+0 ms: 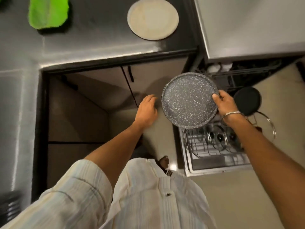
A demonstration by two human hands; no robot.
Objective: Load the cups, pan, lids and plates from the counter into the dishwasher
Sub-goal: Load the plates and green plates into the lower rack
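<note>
My right hand point(226, 104) grips the right rim of a grey speckled plate point(188, 100), held in the air above the open dishwasher's lower rack point(214, 151). Glass lids point(219, 138) stand in that rack, and a black pan point(247, 100) sits at its far side. My left hand point(147, 109) hovers to the left of the plate with relaxed fingers, holding nothing. A cream plate point(152, 18) lies on the dark counter point(99, 38) at the top. White cups point(216, 67) show faintly in the upper rack.
A green cloth point(48, 13) lies on the counter at top left. The dishwasher's steel top point(255, 27) fills the upper right. Cabinet doors point(102, 90) stand below the counter corner. Beige floor point(239, 195) lies around the pulled-out rack.
</note>
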